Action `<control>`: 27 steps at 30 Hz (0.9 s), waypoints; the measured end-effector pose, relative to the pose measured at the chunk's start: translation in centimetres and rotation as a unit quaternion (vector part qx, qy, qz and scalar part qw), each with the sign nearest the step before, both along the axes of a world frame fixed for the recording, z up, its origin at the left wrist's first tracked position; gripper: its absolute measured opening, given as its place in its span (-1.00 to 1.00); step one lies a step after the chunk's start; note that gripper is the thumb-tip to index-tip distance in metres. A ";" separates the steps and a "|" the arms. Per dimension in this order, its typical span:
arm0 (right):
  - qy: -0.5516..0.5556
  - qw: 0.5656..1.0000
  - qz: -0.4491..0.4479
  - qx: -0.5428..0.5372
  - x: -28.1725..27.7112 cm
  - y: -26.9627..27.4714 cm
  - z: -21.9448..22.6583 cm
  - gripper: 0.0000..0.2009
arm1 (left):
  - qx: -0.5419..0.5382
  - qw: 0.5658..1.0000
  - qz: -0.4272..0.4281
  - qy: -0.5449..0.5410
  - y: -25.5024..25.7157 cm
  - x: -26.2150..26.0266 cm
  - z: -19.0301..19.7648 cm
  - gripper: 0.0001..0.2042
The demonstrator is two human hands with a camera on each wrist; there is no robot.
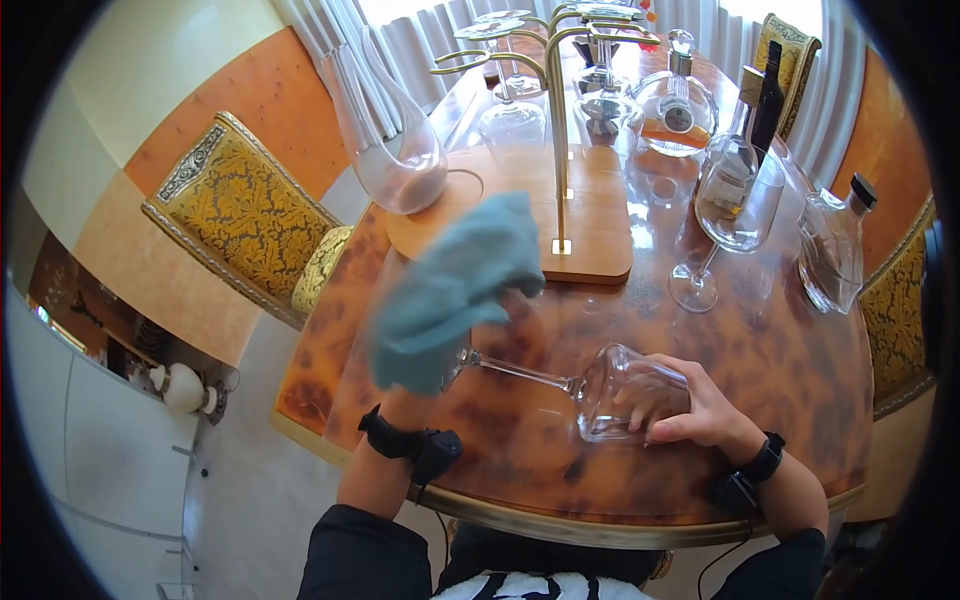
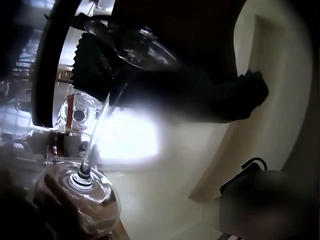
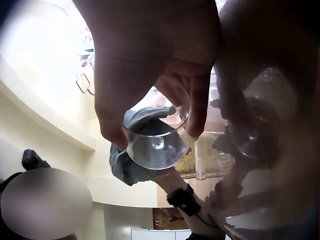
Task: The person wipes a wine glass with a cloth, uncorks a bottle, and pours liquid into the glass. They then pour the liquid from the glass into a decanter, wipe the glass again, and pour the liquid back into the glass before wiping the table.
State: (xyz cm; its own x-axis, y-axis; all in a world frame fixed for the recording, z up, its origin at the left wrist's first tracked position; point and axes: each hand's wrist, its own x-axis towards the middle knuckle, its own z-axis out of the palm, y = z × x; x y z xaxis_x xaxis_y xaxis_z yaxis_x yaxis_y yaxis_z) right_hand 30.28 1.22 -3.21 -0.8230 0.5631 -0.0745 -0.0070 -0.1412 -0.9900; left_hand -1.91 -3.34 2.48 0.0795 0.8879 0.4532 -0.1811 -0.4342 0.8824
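Observation:
In the head view a stemmed wine glass (image 1: 632,390) lies on its side just over the table, its bowl to the right and its foot to the left. My right hand (image 1: 705,405) grips the bowl near the rim, thumb and fingers spread around it in the right wrist view. My left hand (image 1: 408,403), largely hidden under a blurred teal cloth (image 1: 450,290), holds that cloth around the foot end of the glass. The stem (image 1: 525,374) shows bare between the two hands.
Ahead stands a wooden glass rack (image 1: 600,262) with brass arms and hanging glasses. A decanter (image 1: 405,180) is at its left. To the right are an upright wine glass (image 1: 740,215), a stoppered decanter (image 1: 835,250), a round amber bottle (image 1: 675,110) and a dark bottle (image 1: 768,105).

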 end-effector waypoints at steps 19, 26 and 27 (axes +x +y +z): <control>0.083 0.989 -0.095 -0.071 -0.2 -0.3 0.0 -0.07 | 0.136 0.962 0.146 0.185 1.6 1.0 -0.6 -0.47; 0.123 0.980 -0.130 -0.092 -0.4 -0.1 -0.4 -0.04 | 0.094 0.970 0.189 0.122 0.5 1.2 -0.3 -0.41; 0.124 0.980 -0.131 -0.090 -0.5 0.0 -0.4 -0.04 | 0.097 0.970 0.208 0.081 0.2 1.2 -0.3 -0.42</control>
State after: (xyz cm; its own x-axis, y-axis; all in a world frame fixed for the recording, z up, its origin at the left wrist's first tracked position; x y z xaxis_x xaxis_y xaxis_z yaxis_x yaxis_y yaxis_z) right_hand 29.83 1.23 -3.58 -0.6580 0.7530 -0.0086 -0.3026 -0.2748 -0.9126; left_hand -0.67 -3.17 2.23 -0.1827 0.7575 0.6268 0.1794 -0.6011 0.7788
